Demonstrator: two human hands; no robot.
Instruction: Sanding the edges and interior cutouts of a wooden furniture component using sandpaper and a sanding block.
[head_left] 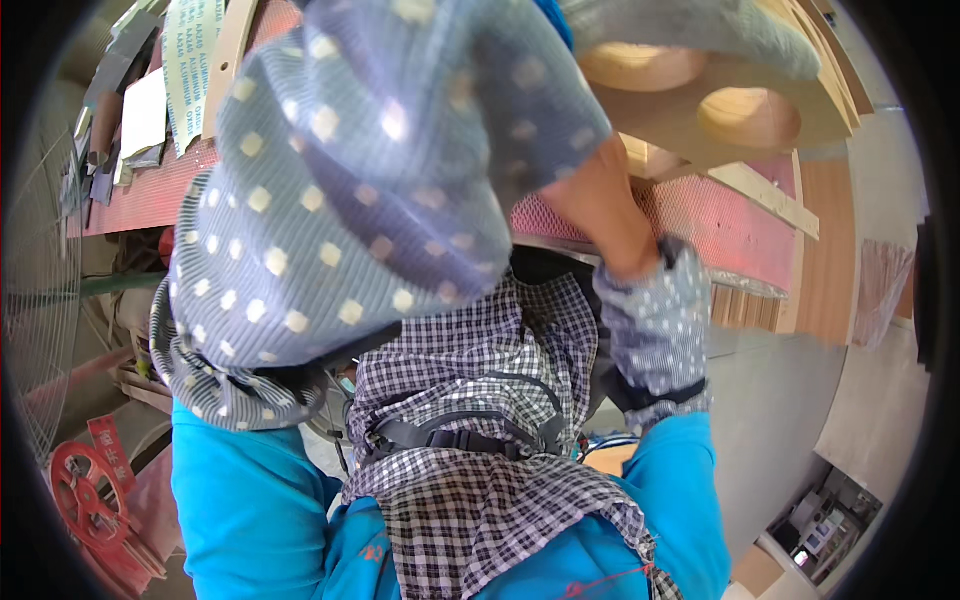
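My left arm, in a loose grey sleeve with white dots, crosses the upper middle and covers much of the work area. At the top edge, past a bit of blue, lies a blurred grey fabric shape, perhaps my gloved left hand; its fingers cannot be made out. It rests over a pale wooden board with several round openings. Bare at the wrist, my right hand reaches up beside the board and goes behind the left sleeve, so its fingers are hidden. Neither hand shows what it holds, if anything.
Pink mesh matting covers the bench, with a wooden strip under the board's near side. Sandpaper and loose sheets lie at the far left. A red wheel stands low left. Clear plastic hangs at right.
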